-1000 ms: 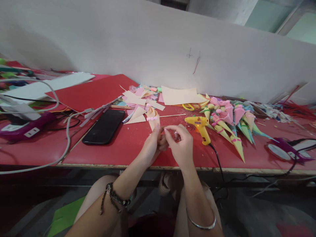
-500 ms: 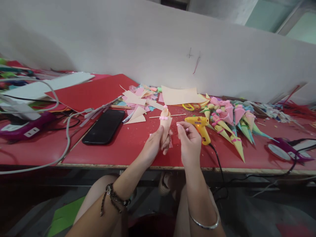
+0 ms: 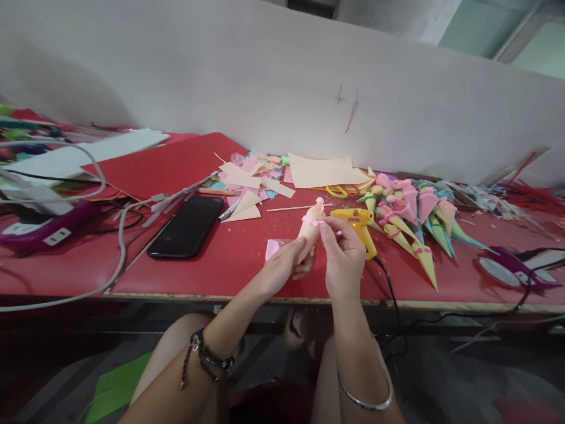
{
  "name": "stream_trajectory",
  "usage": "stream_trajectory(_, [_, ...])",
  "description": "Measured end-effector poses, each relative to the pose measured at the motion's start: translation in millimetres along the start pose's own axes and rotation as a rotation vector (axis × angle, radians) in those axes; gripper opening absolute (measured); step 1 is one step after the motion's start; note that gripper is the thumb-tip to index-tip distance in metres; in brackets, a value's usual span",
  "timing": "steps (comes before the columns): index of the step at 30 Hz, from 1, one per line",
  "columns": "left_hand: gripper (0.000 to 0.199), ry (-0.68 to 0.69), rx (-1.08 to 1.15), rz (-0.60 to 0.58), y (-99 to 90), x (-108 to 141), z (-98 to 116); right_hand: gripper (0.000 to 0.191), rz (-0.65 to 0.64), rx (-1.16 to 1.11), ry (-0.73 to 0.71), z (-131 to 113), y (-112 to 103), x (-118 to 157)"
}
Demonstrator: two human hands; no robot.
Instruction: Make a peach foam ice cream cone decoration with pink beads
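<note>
A cream cone (image 3: 309,235) with a band of small pink pieces and a pink ball on top is held upright, slightly tilted, over the red table. My left hand (image 3: 286,262) is wrapped round its lower part. At the band's right end, the pinched fingertips of my right hand (image 3: 343,253) touch the cone; a bit of pink shows among the fingers. Just right of that hand lies a yellow glue gun (image 3: 355,219). A small pink packet (image 3: 273,248) rests left of the cone, and a thin stick (image 3: 286,208) lies behind it.
Left of my hands lies a black phone (image 3: 186,227), with paper scraps (image 3: 242,176) behind. Several decorated cones (image 3: 412,215) are piled to the right. Yellow scissors (image 3: 336,191) lie near a cream sheet (image 3: 320,171). The glue gun's black cord (image 3: 387,281) hangs over the table edge.
The cone, in my left hand, has moved right and tilted rightward. My right hand has come up against its pink band. The pink packet on the table is now more exposed.
</note>
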State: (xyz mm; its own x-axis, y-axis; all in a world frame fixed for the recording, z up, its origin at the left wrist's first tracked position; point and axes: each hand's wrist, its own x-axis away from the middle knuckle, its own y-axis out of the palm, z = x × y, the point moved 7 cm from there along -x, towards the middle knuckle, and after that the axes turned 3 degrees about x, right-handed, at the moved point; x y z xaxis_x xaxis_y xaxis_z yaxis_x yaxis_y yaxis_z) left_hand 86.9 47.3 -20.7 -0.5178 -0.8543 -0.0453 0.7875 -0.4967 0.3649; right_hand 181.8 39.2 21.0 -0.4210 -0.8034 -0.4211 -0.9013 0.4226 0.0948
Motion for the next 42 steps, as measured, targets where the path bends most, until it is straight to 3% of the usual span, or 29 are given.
stream_trajectory(10, [0.041, 0.086, -0.064, 0.024, -1.6, 0.3, 5.2, 0.010, -0.001, 0.001, -0.037, -2.4, -0.3, -0.2])
stream_trajectory(21, [0.044, 0.045, -0.077, 0.041, -1.9, 0.8, 4.4, 0.009, -0.043, 0.017, -0.035, -1.6, 2.2, 0.1])
stream_trajectory(27, [0.047, 0.066, -0.135, 0.112, -1.8, 3.6, 10.8, 0.012, -0.031, 0.015, -0.022, 0.2, 1.6, -0.4])
stream_trajectory(42, [0.047, 0.088, -0.153, 0.126, -0.8, 5.0, 14.3, 0.011, -0.005, 0.068, -0.067, -4.7, 0.1, 1.0])
